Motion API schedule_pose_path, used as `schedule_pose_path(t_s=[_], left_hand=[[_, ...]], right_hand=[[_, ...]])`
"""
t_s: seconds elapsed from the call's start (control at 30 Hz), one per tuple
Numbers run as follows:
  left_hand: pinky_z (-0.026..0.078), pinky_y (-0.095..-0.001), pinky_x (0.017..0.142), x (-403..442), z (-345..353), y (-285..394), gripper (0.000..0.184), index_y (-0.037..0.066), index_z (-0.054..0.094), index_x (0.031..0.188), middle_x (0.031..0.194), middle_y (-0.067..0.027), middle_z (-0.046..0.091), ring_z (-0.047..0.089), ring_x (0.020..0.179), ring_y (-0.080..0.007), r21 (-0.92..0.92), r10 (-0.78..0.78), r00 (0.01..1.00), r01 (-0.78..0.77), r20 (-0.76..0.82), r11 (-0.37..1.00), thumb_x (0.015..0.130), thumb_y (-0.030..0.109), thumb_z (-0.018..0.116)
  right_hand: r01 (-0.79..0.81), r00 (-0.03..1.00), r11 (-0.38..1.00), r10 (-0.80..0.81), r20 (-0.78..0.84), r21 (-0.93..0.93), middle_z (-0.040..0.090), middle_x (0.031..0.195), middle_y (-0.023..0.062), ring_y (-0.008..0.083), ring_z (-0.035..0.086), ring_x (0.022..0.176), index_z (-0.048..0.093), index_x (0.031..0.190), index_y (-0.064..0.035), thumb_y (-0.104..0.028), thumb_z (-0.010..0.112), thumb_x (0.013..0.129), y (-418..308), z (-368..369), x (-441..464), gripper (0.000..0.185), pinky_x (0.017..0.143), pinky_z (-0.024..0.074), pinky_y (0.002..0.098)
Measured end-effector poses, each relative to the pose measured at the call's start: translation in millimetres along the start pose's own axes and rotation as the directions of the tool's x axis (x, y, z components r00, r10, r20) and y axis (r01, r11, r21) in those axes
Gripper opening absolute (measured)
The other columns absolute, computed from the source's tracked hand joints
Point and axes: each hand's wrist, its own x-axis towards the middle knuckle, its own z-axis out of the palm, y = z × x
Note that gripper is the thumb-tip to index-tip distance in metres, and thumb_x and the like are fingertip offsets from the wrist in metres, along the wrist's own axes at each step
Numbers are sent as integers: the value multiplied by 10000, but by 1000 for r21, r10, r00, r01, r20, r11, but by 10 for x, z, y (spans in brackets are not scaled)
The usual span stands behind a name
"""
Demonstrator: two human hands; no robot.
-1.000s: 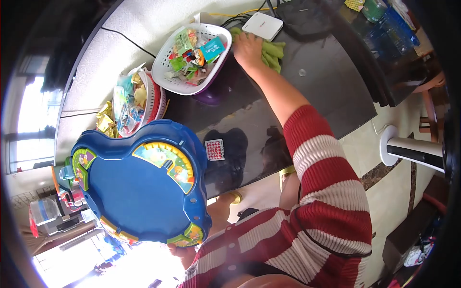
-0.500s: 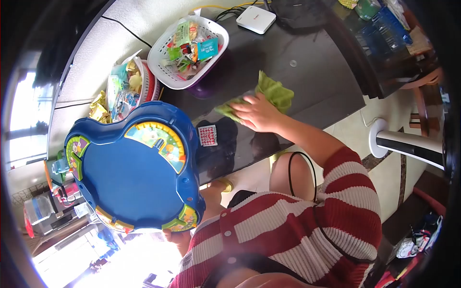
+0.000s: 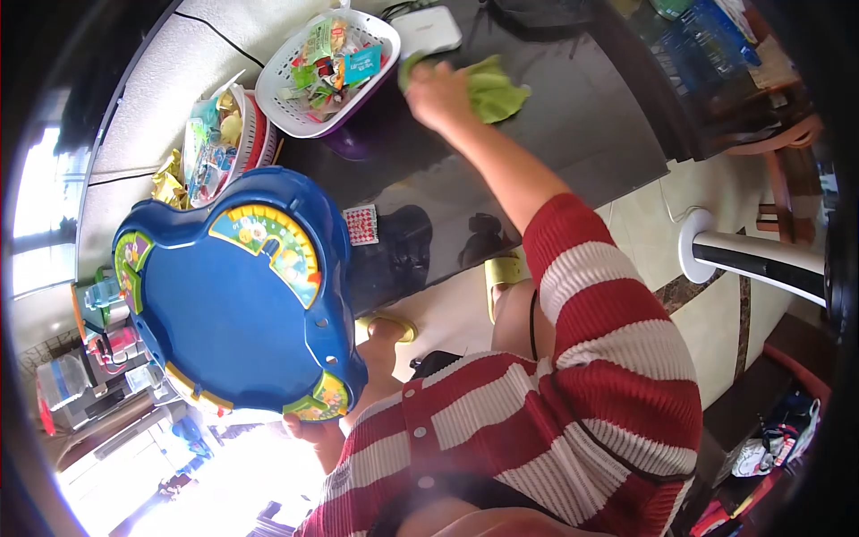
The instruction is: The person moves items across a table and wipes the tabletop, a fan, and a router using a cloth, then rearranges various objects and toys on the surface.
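My right hand point(image 3: 438, 97) is pressed on a green cloth point(image 3: 497, 92) against the dark glossy tabletop, near the white basket; its fingers are somewhat blurred. Cloth shows on both sides of the hand. With my left hand point(image 3: 315, 433) I grip the lower edge of a large blue plastic toy tray point(image 3: 228, 309), and most of those fingers are hidden beneath it. Rounded lobes shape the tray, and colourful printed panels sit around its rim. A small red-and-white checked packet point(image 3: 361, 225) lies on the tabletop just right of the tray.
A white basket point(image 3: 277, 94) full of packaged snacks stands at the back of the dark table point(image 3: 573, 134). Left of it is another filled basket point(image 3: 246, 143). A white box-shaped device point(image 3: 429, 31) lies behind. On the floor at right stands a white-and-black column point(image 3: 756, 259).
My right hand has moved with the green cloth away from me, towards the white device. The left hand still holds the blue tray, and the whole view has shifted slightly.
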Motion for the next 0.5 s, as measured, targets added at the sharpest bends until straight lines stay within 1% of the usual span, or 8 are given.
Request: schedule_pose_path(t_s=[0.07, 0.13, 0.27, 0.33, 0.37, 0.4, 0.47, 0.5], left_hand=[[362, -490, 1034, 23, -52, -12, 829, 94, 395, 1359, 1358, -103, 460, 446, 1233, -323, -64, -1, 990, 11, 143, 998, 741, 592, 633], [354, -492, 1039, -44, 116, 41, 797, 95, 413, 1350, 1354, -109, 466, 451, 1228, -326, -64, -27, 990, 36, 136, 997, 750, 567, 641], [345, -487, 1045, -48, 99, 163, 760, 84, 436, 1333, 1347, -107, 478, 467, 1213, -318, -100, -13, 983, 32, 181, 994, 757, 528, 657], [345, -483, 1046, -27, 36, 189, 739, 80, 449, 1323, 1340, -102, 487, 470, 1211, -313, -118, 10, 970, 19, 242, 993, 762, 514, 660], [345, -479, 1047, -31, 78, 198, 712, 76, 466, 1308, 1329, -97, 500, 475, 1207, -305, -163, 16, 957, 33, 288, 986, 769, 497, 664], [340, -480, 1050, -47, 81, 201, 707, 78, 465, 1310, 1332, -98, 497, 470, 1212, -307, -170, 17, 961, 32, 277, 985, 773, 495, 660], [330, -484, 1058, -62, 55, 221, 699, 82, 463, 1315, 1337, -99, 493, 461, 1222, -312, -184, 21, 966, 27, 257, 983, 781, 490, 652], [296, -491, 1082, -40, 105, 198, 713, 93, 437, 1344, 1364, -109, 464, 423, 1258, -322, -208, 60, 947, 8, 314, 978, 787, 487, 644]], right_hand=[[295, 954, 948, -286, -83, 119, 579, 1114, -13, 241, 493, 986, 663, 979, -155, -290, 579, 813, -195, -24, -449, 230, 767, 402, 474], [482, 869, 865, -453, -198, 140, 575, 1111, -32, 229, 497, 961, 662, 968, -163, -290, 618, 789, -193, -178, -979, 223, 737, 413, 440], [479, 877, 832, -461, -132, 280, 589, 1083, -32, 223, 507, 943, 659, 946, -158, -288, 640, 770, 286, -586, -1630, 220, 699, 420, 414], [82, 993, 977, -96, 64, 195, 588, 1095, -17, 230, 513, 950, 654, 961, -154, -285, 626, 784, 681, -788, -1446, 222, 693, 428, 420], [-22, 999, 999, 21, 36, 32, 583, 1111, -12, 241, 515, 954, 647, 979, -153, -303, 600, 802, 1013, -725, -1296, 236, 691, 430, 433], [-130, 992, 984, 129, -14, -125, 578, 1127, -6, 252, 518, 958, 639, 997, -152, -321, 574, 820, 1334, -652, -1090, 253, 689, 433, 447], [-503, 862, 854, 482, -158, -136, 563, 1155, -2, 261, 503, 999, 627, 1048, -153, -374, 500, 866, 1706, -618, -692, 313, 749, 425, 467], [-514, 858, 844, 503, -105, -154, 554, 1174, -2, 260, 486, 1035, 617, 1087, -157, -401, 476, 877, 1714, -561, -593, 352, 789, 411, 473]])
